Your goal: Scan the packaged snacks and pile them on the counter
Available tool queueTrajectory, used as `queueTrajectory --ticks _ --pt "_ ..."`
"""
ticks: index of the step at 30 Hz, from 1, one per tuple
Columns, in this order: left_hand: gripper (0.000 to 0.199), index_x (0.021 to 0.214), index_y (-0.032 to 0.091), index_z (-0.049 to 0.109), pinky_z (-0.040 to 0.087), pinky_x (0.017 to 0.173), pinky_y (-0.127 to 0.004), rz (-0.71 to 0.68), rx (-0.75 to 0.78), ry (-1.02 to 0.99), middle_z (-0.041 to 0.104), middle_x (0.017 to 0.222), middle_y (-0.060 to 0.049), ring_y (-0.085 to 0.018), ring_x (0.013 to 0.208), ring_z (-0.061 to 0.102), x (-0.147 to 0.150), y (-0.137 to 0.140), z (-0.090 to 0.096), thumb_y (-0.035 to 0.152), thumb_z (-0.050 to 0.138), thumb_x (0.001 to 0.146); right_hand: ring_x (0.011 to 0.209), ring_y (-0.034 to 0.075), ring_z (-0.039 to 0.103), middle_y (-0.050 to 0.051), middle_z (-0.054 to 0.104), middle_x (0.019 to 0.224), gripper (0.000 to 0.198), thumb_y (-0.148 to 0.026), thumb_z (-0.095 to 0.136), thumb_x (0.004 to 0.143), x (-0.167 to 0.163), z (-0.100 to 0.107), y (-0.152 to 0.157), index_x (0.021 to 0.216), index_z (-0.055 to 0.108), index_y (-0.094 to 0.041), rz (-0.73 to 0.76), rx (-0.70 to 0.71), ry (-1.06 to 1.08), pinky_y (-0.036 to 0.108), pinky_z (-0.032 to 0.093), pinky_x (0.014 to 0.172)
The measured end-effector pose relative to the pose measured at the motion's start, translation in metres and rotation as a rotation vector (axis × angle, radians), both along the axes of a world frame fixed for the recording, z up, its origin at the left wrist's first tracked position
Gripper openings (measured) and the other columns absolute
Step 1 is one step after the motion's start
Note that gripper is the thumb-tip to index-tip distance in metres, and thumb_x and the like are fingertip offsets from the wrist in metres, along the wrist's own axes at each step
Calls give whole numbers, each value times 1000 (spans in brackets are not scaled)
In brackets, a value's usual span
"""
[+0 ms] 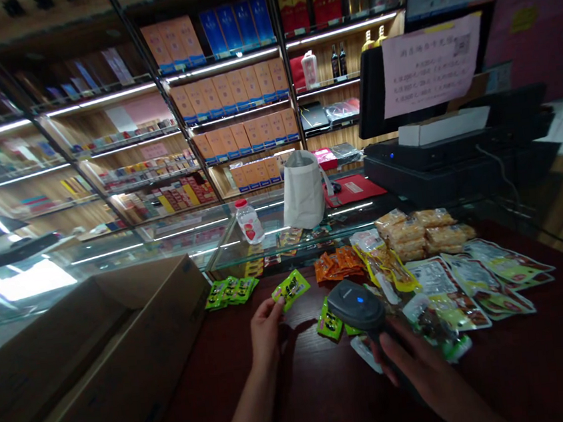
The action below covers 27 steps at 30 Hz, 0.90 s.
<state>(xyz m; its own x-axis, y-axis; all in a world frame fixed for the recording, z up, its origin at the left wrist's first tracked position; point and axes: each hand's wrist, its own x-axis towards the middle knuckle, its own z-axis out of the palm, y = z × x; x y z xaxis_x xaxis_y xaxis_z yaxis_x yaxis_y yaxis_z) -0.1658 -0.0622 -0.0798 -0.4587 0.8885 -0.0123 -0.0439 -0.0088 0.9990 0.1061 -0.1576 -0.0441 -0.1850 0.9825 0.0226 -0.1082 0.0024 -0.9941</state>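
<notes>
My left hand (267,326) pinches one corner of a small green snack packet (292,290) and holds it above the dark red table. A black barcode scanner (356,304) is in my right hand (407,352), its fingers wrapped round the handle and its head pointing toward the packet. Beneath the scanner lie more green packets (328,323), partly hidden by it. To the left of my left hand, several like packets (229,291) rest in a small pile beside the cardboard box.
An open cardboard box (102,371) stands at the left. Orange packets (337,264), yellow pouches (382,261), wrapped snacks (419,233) and flat clear bags (450,287) cover the right. Behind are a bottle (248,222), a white bag (303,192) and a monitor (374,87).
</notes>
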Motion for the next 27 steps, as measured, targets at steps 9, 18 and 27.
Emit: queueTrajectory --ticks 9,18,27 --pt "39 78 16 75 47 59 -22 -8 47 -34 72 76 -3 -13 62 61 2 -3 6 44 85 54 54 13 48 -2 57 66 46 -62 49 93 -16 5 -3 81 61 -19 59 14 -43 27 38 54" --pt "37 84 14 75 44 54 -22 32 25 -27 72 75 -3 -11 56 58 1 -1 -1 39 82 57 52 13 48 -3 56 65 46 -61 49 93 -18 5 -3 77 60 -20 44 29 -99 27 38 52" --pt "39 76 14 74 46 56 -21 68 35 -99 71 73 -2 -10 59 58 -1 -3 1 40 87 49 52 14 51 -2 59 65 45 -60 48 94 -15 -2 -5 80 62 -20 72 44 -170 28 39 54"
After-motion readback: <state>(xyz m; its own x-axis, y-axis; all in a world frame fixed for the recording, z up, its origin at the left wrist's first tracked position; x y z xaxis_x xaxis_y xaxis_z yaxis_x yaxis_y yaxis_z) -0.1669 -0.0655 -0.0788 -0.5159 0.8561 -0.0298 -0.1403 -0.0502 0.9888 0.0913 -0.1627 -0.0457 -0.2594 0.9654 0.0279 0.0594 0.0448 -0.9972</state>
